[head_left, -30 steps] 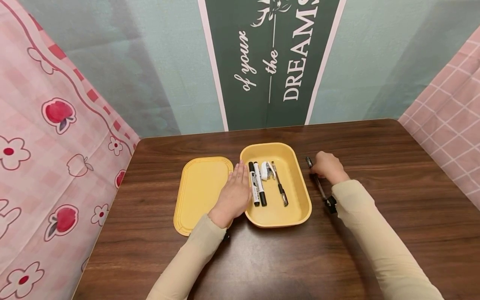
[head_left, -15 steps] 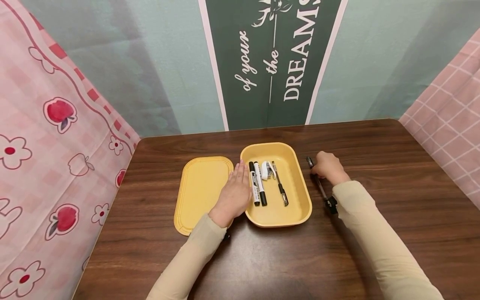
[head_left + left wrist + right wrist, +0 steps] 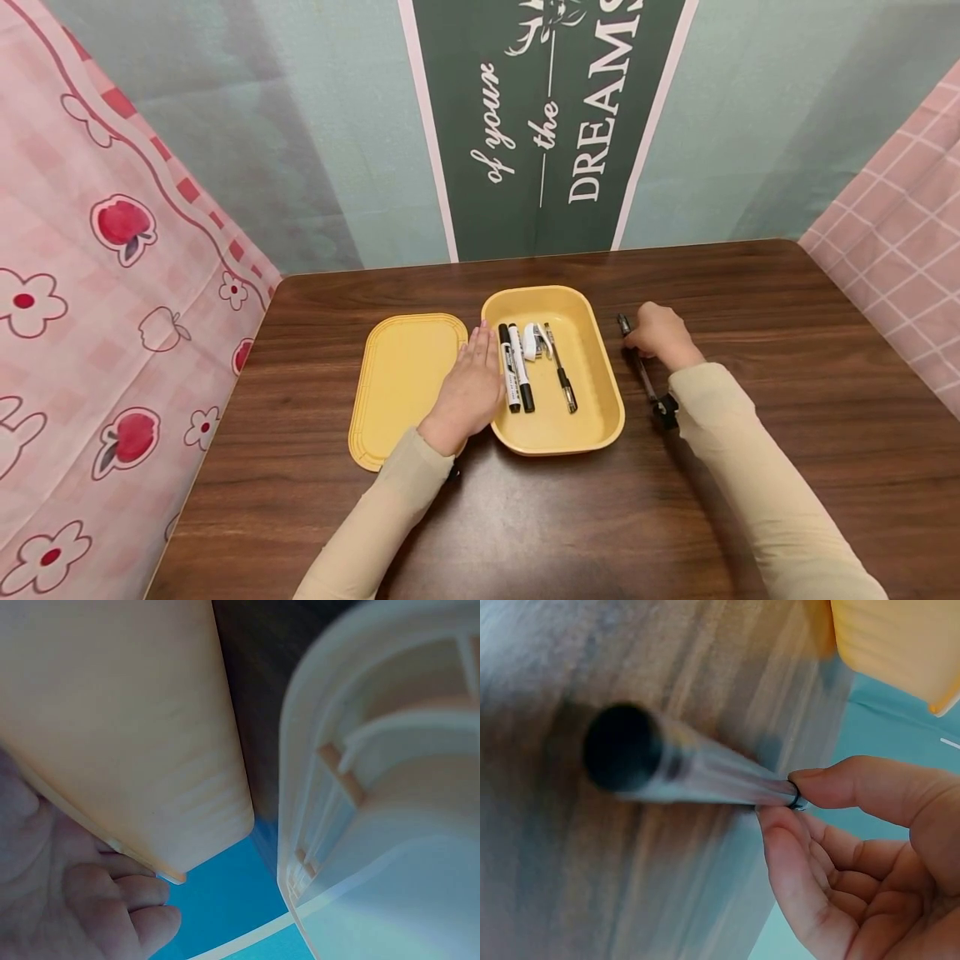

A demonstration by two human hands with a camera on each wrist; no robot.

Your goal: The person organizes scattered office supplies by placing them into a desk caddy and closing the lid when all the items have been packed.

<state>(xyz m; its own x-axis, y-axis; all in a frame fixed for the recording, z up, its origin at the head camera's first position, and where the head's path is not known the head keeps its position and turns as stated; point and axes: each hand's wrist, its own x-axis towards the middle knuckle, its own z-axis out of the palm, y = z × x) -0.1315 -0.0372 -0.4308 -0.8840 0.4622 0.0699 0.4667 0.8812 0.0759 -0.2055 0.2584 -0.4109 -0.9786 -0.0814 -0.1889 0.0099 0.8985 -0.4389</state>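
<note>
In the head view a yellow box (image 3: pixel 611 392) sits on the table with two black-and-white markers (image 3: pixel 514 367), a pen (image 3: pixel 564 383) and a small white item with metal parts (image 3: pixel 534 342) inside. My left hand (image 3: pixel 472 379) lies along the box's left rim, its fingers straight; the left wrist view shows the fingers beneath the rim at the outer wall. To the right of the box, my right hand (image 3: pixel 662 335) pinches another pen (image 3: pixel 712 769) between thumb and index finger. That pen has a clear barrel and a dark end, and is held low over the table.
A yellow lid (image 3: pixel 408 383) lies flat on the brown wooden table (image 3: pixel 540 525), just left of the box. Fabric hangings surround the table's back and sides, including a green panel with white lettering (image 3: pixel 543 142) behind the box.
My right hand and the pen in it have shifted very slightly to the right, away from the box. The left hand, box and its contents stay as they were.
</note>
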